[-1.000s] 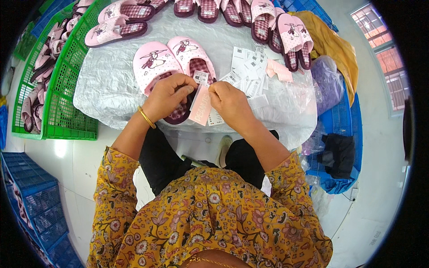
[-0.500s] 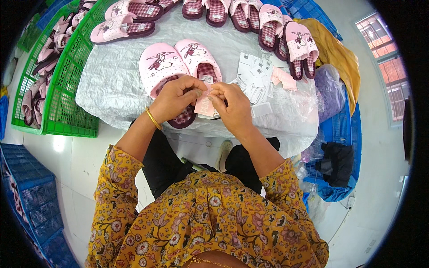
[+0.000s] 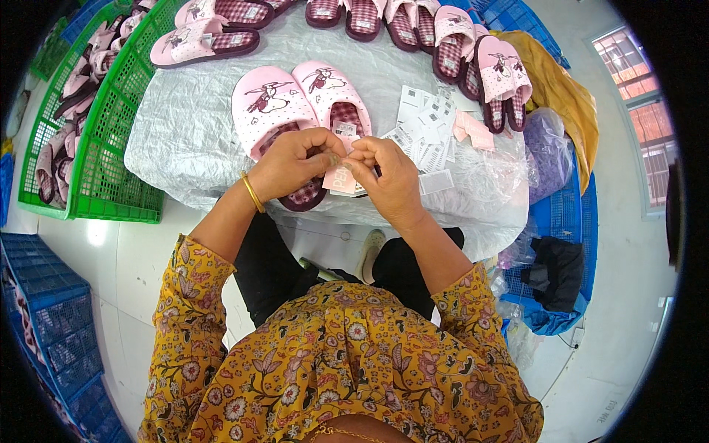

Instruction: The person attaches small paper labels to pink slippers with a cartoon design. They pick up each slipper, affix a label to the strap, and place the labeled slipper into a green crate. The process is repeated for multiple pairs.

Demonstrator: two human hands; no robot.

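Note:
A pair of pink slippers (image 3: 269, 103) with a drawn figure and checked insoles lies on the covered table, toes pointing away from me. Over the front of the pair, my left hand (image 3: 295, 162) and my right hand (image 3: 389, 181) meet with pinched fingertips. Between them hangs a small pink paper hang tag (image 3: 339, 181), gripped at its upper end by both hands. White card shows behind its lower edge. What the fingertips pinch at the tag's top is too small to make out. The left hand partly covers the left slipper's opening.
White printed labels (image 3: 428, 122) and pink tags (image 3: 474, 131) lie to the right. More slipper pairs (image 3: 506, 74) line the table's far edge. A green crate (image 3: 118, 140) of slippers stands left, blue crates (image 3: 66, 332) below it. A purple bag (image 3: 550, 151) sits at the right.
Both hands stay at the tag, with only small finger shifts; the right fingertips have moved slightly closer to the left ones. The slippers keep their places.

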